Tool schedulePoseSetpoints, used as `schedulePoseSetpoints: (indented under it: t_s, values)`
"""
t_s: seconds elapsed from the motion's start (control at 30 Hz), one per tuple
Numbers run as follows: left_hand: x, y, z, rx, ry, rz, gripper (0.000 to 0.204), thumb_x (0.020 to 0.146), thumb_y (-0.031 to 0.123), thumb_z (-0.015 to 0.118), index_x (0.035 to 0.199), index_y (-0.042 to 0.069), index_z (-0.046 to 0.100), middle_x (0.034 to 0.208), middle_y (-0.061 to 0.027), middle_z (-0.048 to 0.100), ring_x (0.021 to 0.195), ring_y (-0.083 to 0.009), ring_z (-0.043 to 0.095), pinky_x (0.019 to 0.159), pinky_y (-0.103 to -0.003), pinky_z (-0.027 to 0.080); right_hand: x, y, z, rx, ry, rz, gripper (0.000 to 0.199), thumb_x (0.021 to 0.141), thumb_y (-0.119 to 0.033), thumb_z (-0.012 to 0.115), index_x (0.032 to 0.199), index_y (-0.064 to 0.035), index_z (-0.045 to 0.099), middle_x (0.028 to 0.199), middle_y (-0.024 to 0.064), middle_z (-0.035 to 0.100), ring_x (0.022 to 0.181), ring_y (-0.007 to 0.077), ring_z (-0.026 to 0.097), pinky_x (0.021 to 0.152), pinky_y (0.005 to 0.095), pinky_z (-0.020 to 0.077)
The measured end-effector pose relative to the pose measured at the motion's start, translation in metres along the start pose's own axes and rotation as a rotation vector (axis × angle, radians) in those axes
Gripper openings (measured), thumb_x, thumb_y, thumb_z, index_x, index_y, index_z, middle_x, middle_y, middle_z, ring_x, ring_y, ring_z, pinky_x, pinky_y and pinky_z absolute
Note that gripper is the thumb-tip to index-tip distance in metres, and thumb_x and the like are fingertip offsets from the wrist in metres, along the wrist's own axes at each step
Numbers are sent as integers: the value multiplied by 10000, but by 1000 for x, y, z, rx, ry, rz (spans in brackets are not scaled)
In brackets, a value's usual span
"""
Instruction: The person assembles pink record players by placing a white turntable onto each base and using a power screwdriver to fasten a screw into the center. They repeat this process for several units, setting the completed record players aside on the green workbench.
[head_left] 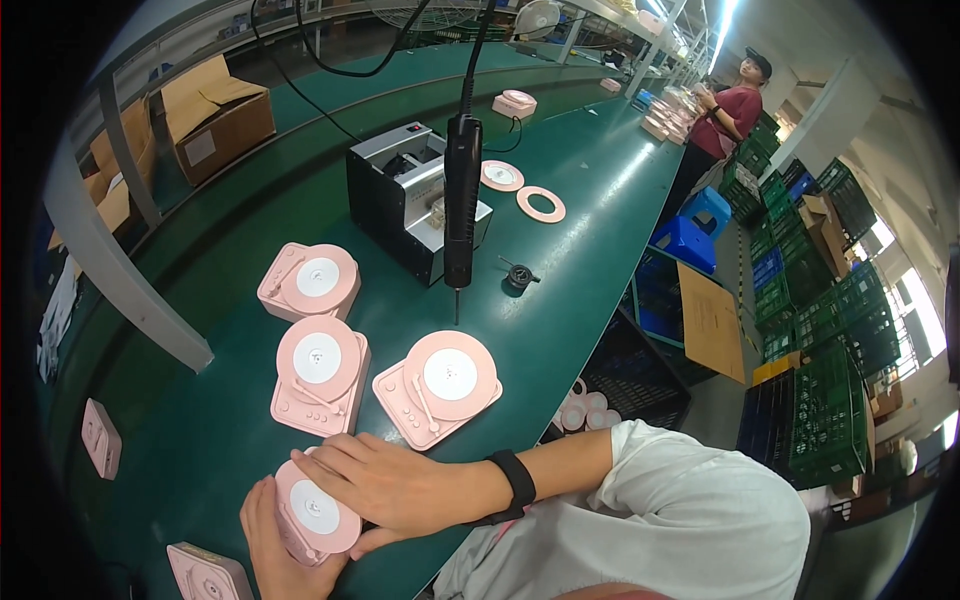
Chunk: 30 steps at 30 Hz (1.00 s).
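Observation:
Near the lower edge, a pink miniature record player [318, 508] with a white-centred disc is gripped between my two hands. My left hand [268, 548] wraps round its left side, fingers along the edge. From the right, my right hand [385, 485] lies over its top, fingers on the disc and thumb at the near right side. Just beyond are more pink record players: one [318, 357] right ahead of my hands, another [452, 372] to its right, and a third [318, 277] farther back. Their discs and small tone arms face up.
A black electric screwdriver [462, 205] hangs upright before a black-and-grey screw feeder [415, 190]. Loose pink discs [501, 176], a pink ring [541, 205] and a small black part [518, 277] lie rightward. Pink housings [102, 440] sit left. A co-worker [730, 115] stands far right.

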<state>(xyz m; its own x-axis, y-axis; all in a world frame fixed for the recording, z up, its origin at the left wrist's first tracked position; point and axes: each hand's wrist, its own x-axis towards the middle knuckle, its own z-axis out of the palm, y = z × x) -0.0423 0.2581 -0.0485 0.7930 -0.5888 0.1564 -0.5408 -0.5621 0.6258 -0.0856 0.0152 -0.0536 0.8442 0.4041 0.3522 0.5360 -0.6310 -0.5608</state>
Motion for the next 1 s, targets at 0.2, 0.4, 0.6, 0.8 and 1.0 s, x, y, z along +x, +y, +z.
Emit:
schedulePoseSetpoints:
  t_s: [0.2,0.4,0.6,0.8,1.0]
  values:
    - [2,2,0,-3,-8,-18,1053,594,206,885,1501,-45,412,1475,-262,468,1370,-432,458,1158,-500,373,-9,6,5,-47,14,9,1064,800,-490,832,1519,124,345,1531,301,408,1402,430,416,1128,494,386]
    - [9,7,-7,-27,-28,63,818,880,439,785,1572,178,435,1575,-141,481,1441,-330,451,1203,-543,313,-8,11,7,-55,99,-65,979,806,-452,831,1482,116,408,1539,276,417,1411,406,415,1146,495,375]
    - [-1,11,-8,-41,-50,-54,988,620,233,895,1474,-26,470,1466,-251,502,1373,-449,460,1173,-510,361,-19,14,-31,-53,-77,-57,825,768,-460,846,1364,40,570,1455,211,538,1322,388,527,1111,498,397]
    - [6,12,-17,-18,-84,-5,974,567,157,916,1435,-26,512,1459,-230,511,1348,-453,477,1136,-487,419,-8,8,-20,-32,-78,-73,780,759,-420,866,1373,-23,597,1453,190,556,1305,395,553,1089,498,414]
    - [-2,7,-24,-58,-78,-48,1032,595,170,924,1503,2,462,1472,-224,512,1373,-431,466,1154,-483,397,9,-7,-14,-45,-85,-57,821,713,-344,909,1403,-29,596,1492,207,534,1336,411,544,1077,483,424]
